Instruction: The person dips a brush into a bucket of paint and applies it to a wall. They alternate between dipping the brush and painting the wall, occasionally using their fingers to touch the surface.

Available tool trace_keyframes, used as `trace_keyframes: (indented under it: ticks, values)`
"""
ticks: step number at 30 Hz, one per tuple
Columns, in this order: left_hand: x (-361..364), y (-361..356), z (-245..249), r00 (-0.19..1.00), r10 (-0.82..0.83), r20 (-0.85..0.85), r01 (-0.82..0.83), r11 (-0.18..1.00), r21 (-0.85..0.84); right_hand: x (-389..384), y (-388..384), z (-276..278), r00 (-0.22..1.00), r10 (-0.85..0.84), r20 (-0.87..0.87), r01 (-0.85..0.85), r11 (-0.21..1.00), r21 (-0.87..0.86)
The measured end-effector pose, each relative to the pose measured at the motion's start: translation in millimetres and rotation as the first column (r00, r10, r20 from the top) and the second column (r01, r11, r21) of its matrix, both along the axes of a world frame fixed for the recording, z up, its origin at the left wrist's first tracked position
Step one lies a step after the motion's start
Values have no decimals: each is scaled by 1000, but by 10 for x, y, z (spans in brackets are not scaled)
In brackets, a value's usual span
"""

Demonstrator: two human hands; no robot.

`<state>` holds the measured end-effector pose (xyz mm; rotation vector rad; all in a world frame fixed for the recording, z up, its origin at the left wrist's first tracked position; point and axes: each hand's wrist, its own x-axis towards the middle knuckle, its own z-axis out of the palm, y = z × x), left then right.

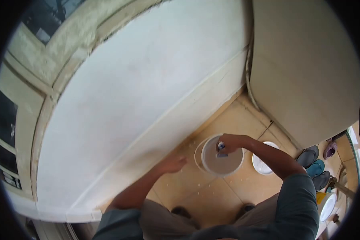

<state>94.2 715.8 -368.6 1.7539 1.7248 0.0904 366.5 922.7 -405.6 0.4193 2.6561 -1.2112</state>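
Note:
A white bucket stands on the tiled floor, its pale handle lying out to the left side. Over the bucket's opening is my right hand, closed round a small tool with a blue and white part; the tool's lower end is inside the bucket. What the tool is I cannot make out. To the left of the bucket my left hand hangs in the air, fingers curled together, touching nothing; whether anything small is in it is hidden. A round white lid lies on the floor to the right of the bucket.
A white wall runs along the left, with window frames beyond. A large beige panel stands at the right. Several slippers and a white tub with a yellow label are on the right. Small white specks dot the floor.

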Motion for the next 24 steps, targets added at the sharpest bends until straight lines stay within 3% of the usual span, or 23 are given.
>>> trace_keyframes:
  ticks: [1,3,6,9,11,15,17,20,22,24]
  values:
    - [110,138,339,999,33,-41,-42,975,-217,58,60,112,992,-93,81,99,993,-63]
    - [65,210,265,989,148,22,-134,941,-310,177,202,188,978,-201,57,209,948,-242]
    - [109,263,250,965,257,55,-230,927,-297,327,297,486,953,-302,36,281,829,-484]
    - [286,302,361,942,310,131,-275,934,-228,448,362,500,920,-391,37,327,711,-622]
    - [383,316,490,940,259,223,-244,965,-95,527,424,447,896,-441,51,360,653,-666]
    - [560,366,967,925,89,371,-215,925,313,609,474,424,874,-477,90,392,586,-709]
    - [735,516,1737,998,-58,16,34,760,649,494,517,499,886,-458,72,368,600,-710]
    - [823,964,2984,966,-28,-259,250,373,893,410,438,435,921,-383,70,314,627,-713]
    - [838,1344,3739,893,138,-429,428,35,903,293,449,329,939,-338,55,265,614,-744]
    - [826,1760,4348,837,171,-519,546,-201,813,265,419,322,942,-329,63,262,607,-751]
